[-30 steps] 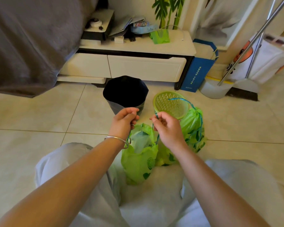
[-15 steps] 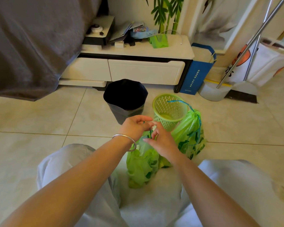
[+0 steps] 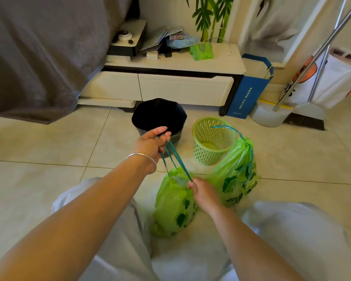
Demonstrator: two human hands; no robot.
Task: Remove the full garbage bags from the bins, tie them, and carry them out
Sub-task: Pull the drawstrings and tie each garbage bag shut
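A green garbage bag point(image 3: 173, 207) with leaf prints sits on the floor between my knees, its mouth partly gathered. My left hand point(image 3: 150, 142) is raised above it and grips the blue drawstring point(image 3: 173, 155), pulled taut. My right hand point(image 3: 203, 192) pinches the bag's neck where the string comes out. A second green bag point(image 3: 235, 175) stands to the right, tied shut with a blue string loop. Behind the bags are a bin with a black liner point(image 3: 159, 118) and a green mesh bin point(image 3: 213, 142) with no bag in it.
A white low cabinet point(image 3: 170, 88) runs along the wall behind the bins. A grey cover point(image 3: 41, 53) hangs at the left. A blue paper bag point(image 3: 245, 96), a white dustpan point(image 3: 272, 116) and a metal pole point(image 3: 316, 53) stand at the right. Tiled floor lies all around.
My left hand has pulled the drawstring up and away from the bag, stretching it taut. My right hand has dropped to the bag's neck, and the mouth has drawn narrower.
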